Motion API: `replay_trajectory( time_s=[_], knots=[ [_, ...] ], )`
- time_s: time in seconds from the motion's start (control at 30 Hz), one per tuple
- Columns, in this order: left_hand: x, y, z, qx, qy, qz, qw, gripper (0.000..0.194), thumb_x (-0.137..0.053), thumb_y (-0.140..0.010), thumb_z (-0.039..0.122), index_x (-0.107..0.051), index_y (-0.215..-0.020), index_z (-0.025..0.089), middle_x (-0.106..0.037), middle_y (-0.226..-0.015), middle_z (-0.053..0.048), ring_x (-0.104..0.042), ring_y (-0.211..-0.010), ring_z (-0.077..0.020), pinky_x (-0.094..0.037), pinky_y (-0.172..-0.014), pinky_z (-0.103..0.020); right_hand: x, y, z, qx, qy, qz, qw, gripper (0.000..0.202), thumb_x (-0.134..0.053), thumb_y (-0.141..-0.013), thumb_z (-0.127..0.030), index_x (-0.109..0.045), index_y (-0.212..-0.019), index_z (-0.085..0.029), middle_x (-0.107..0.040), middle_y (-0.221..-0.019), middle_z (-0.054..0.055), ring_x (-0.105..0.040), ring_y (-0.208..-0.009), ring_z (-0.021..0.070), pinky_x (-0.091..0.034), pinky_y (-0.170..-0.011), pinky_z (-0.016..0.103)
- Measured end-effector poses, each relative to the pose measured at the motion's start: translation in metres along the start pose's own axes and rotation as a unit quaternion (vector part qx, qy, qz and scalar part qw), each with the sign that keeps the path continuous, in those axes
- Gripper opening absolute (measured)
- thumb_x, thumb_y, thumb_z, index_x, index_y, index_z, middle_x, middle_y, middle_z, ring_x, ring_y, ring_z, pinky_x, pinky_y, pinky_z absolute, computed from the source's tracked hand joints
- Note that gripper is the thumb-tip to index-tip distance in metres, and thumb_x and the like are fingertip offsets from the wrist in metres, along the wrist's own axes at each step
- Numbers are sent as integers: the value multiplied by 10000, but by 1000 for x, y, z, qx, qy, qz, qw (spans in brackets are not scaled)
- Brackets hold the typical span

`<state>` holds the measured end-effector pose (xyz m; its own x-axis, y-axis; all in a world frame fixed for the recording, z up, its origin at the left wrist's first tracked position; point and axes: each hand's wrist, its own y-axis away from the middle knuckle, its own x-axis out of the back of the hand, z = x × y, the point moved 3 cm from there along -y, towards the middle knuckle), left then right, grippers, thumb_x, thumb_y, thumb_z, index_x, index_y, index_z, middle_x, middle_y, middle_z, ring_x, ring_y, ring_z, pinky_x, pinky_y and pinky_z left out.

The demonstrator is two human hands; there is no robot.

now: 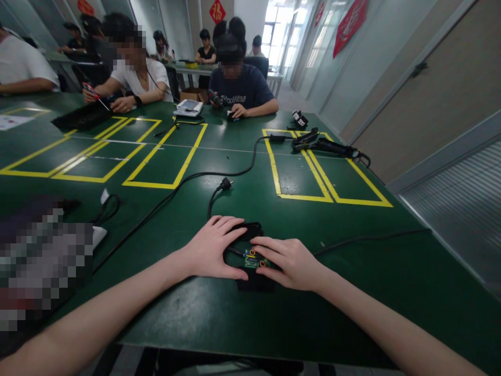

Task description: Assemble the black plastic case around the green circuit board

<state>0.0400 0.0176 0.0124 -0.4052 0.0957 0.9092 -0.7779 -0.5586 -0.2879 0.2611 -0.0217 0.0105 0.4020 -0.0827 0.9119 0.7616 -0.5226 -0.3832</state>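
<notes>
Board (251,259) sat in the gap between the two hands, right hand (291,261) clearly nearer: its fingertips were at the board, while the left palm stood off to the other side. Visible part of the board ran longer side to side, roughly from one hand toward the other; its right end was under the right fingers, so full axis couldn't be confirmed.

Left hand (211,250) was wide open in a C, fingers spread toward the far case piece (254,228), thumb tip by the near case piece (256,285). No clear hold seen; contact with either piece couldn't be told. Right hand was part closed, fingers bent over the board's right end, thumb at its near edge; firm pinch or light rest, couldn't tell.

Case pieces lay just beyond and just nearer the wearer than the board. Short lead (235,251) came into the board's left end from the left palm side. Plug (225,184) lay beyond the left hand; cord (364,239) ran off past the right hand, on the table (332,334).
</notes>
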Motion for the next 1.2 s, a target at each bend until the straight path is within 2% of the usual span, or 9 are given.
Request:
replay_trajectory(
  time_s=[0.13,0.27,0.37,0.43,0.53,0.67,0.83,0.97,1.2],
  knots=[
    [1,1,4,-35,7,34,999,885,-779,-764,745,-587,-1405,166,-555,-1510,-226,-533,-1374,-408,-410,-1150,-593,-2,-4,1,-49,32,27,998,339,-597,-1029,-408,-713,-1232,-161,-726,-1257,185,-706,-1030,290,-606,-834,440],
    [4,0,7,-32,29,52,998,547,-712,-910,562,-643,-1276,160,-687,-1260,-159,-655,-1154,-310,-540,-1006,-469,-2,-6,3,-61,-13,51,997,525,-733,-925,-483,-648,-1349,-184,-668,-1386,194,-621,-1288,358,-539,-1043,571],
    [4,-1,6,-24,15,44,999,257,-621,-1002,365,-678,-1144,159,-705,-1115,-107,-668,-1014,-242,-573,-846,-365,-3,-6,4,-46,-68,42,996,581,-752,-901,-444,-598,-1384,-159,-662,-1409,190,-595,-1366,339,-490,-1148,581],
    [3,-2,5,-30,3,33,999,167,-580,-1023,294,-691,-1060,174,-701,-1053,-83,-654,-970,-216,-566,-793,-325,-4,-6,3,-35,-73,18,997,550,-702,-932,-352,-573,-1427,-149,-666,-1417,179,-602,-1374,310,-479,-1181,560],
    [5,-3,3,-33,-12,36,999,137,-565,-1008,237,-689,-983,184,-688,-1056,-79,-632,-976,-205,-560,-779,-299,-5,-7,-2,-27,-25,-20,999,518,-626,-969,-268,-571,-1457,-104,-618,-1482,197,-574,-1409,312,-487,-1191,532],
    [9,-3,0,-23,-33,52,998,105,-572,-958,189,-675,-941,182,-672,-1089,-86,-625,-988,-210,-562,-755,-291,-5,-8,-10,-54,31,-23,998,487,-595,-986,-243,-597,-1451,-97,-579,-1522,203,-556,-1421,349,-496,-1182,550],
    [10,-3,-4,-18,-41,48,998,103,-567,-946,194,-666,-924,181,-697,-1074,-79,-656,-937,-198,-559,-716,-282,-8,-9,-10,-99,-39,26,994,502,-546,-983,-159,-578,-1483,-170,-650,-1453,151,-612,-1360,300,-548,-1140,534],
    [8,-2,-5,-27,-29,34,999,169,-538,-995,217,-700,-968,177,-756,-1055,-74,-680,-916,-196,-586,-762,-305,-13,-9,-3,-105,-84,80,988,451,-551,-1001,-152,-625,-1442,-206,-704,-1375,129,-660,-1297,281,-577,-1110,518],
    [11,-2,-10,-39,-40,31,998,277,-490,-1069,278,-746,-1042,174,-767,-1171,-104,-693,-996,-216,-616,-859,-350,-17,-13,4,-114,-76,121,983,289,-607,-1007,-199,-737,-1264,-228,-766,-1251,107,-728,-1177,264,-611,-1061,480]
  ],
)
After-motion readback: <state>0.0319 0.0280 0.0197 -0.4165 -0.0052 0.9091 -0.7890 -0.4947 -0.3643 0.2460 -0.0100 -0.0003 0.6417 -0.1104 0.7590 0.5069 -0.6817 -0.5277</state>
